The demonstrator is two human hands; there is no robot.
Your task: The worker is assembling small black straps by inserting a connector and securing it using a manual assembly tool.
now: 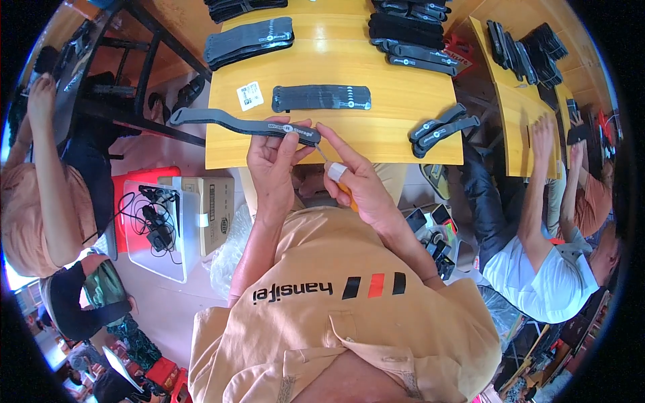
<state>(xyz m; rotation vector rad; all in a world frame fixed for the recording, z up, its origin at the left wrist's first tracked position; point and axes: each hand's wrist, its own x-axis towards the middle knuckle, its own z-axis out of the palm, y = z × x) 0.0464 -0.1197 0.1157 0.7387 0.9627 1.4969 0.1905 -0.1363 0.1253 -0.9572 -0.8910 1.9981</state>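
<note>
L hand [272, 158] fingers hold a long dark grey flat strap [242, 125] over the near edge of the yellow wood surface [376, 127]. R hand [356, 181] fingers pinch a thin orange-handled tool [336, 178] touching it. Clear plastic box [164, 232], near left, holds black cables.

We see a small assembly workshop. Many identical black straps [250, 41] lie in piles on yellow wooden tables [396, 138], other workers [551, 269] sit close at neighbouring tables [517, 114], and a cardboard box [213, 211] stands on the floor.
</note>
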